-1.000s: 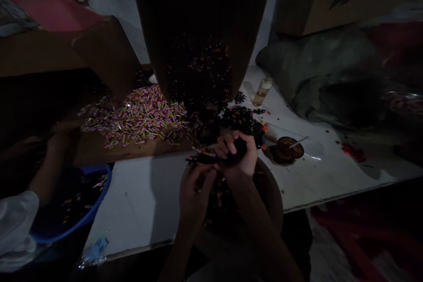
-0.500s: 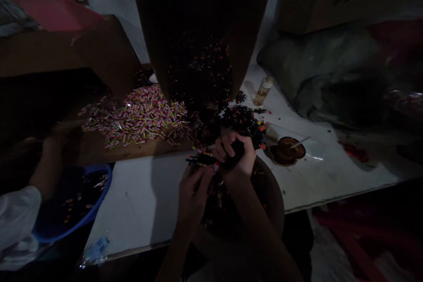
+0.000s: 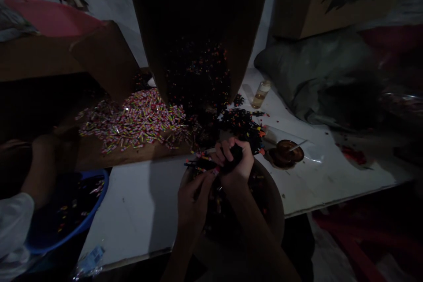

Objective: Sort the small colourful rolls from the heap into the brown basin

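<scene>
My left hand [image 3: 193, 194] is closed, its thumb and fingertips pinching a small pink piece [image 3: 215, 171]. Against it, my right hand [image 3: 236, 163] curls round a dark bundle [image 3: 235, 153] whose details are lost in shadow. Thin black pieces [image 3: 194, 165] with coloured ends stick out to the left between the hands. Both hands are over a round basin [image 3: 276, 198] holding dark and coloured bits. Behind them lies a heap of black pieces [image 3: 241, 121], and to the left a pile of small pink-and-yellow wrapped pieces [image 3: 139, 116].
An upright open carton [image 3: 145, 31] holds more dark pieces. On the right are a small bottle [image 3: 261, 94], a brown cup [image 3: 290, 151] with a stick and a grey sack [image 3: 310, 70]. At left, a person's arm [image 3: 41, 167] reaches over a blue basin [image 3: 101, 200].
The view has shifted slightly. My hands stay together with little change in their grip. The other person's arm at the left has moved a little, and its hand now shows faintly.
</scene>
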Action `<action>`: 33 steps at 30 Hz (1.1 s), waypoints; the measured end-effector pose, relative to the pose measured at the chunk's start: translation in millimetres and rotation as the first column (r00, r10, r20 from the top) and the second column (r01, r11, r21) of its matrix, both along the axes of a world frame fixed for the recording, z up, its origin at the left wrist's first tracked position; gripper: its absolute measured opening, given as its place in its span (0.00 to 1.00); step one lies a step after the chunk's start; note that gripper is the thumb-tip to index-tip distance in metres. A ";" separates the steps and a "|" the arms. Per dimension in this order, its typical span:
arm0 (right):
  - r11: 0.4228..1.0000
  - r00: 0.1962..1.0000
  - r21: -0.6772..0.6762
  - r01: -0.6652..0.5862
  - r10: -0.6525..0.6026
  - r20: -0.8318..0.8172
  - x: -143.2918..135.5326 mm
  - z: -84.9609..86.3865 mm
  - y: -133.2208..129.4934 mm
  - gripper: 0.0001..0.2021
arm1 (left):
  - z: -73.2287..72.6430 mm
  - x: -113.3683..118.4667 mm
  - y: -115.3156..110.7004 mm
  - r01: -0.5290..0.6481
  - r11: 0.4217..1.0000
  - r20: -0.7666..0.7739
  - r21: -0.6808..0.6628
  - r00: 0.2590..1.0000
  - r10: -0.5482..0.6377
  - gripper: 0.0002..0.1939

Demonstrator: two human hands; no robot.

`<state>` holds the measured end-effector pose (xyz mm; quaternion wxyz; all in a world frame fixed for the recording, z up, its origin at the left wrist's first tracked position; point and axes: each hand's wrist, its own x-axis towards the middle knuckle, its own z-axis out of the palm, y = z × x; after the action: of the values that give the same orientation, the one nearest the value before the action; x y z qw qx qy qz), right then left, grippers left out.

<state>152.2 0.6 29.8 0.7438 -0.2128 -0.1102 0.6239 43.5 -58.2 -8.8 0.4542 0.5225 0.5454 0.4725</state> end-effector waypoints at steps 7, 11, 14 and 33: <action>1.000 1.000 -0.007 0.027 -0.027 -0.015 -1.4 1.9 -1.2 0.11 | -1.5 -0.1 -0.1 0.000 0.999 0.033 -0.035 0.999 0.001 0.19; 1.000 0.999 -0.003 0.014 -0.014 -0.033 -2.3 1.9 -1.6 0.10 | 1.2 -2.7 3.9 0.042 0.998 0.058 -0.049 0.998 -0.039 0.19; 1.000 1.000 0.004 0.014 -0.014 -0.017 -2.2 1.4 -1.6 0.11 | 1.6 -3.2 5.3 0.052 0.999 0.030 -0.012 0.998 -0.052 0.18; 0.995 0.998 -0.079 0.062 -0.064 -0.022 -6.1 -0.5 -1.3 0.10 | -0.1 -11.3 10.2 0.135 0.989 -0.092 0.064 0.987 -0.129 0.16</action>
<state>146.0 -0.8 29.3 0.7554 -0.2375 -0.0698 0.6067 32.1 -48.0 -8.9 0.4415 0.5932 0.5122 0.4368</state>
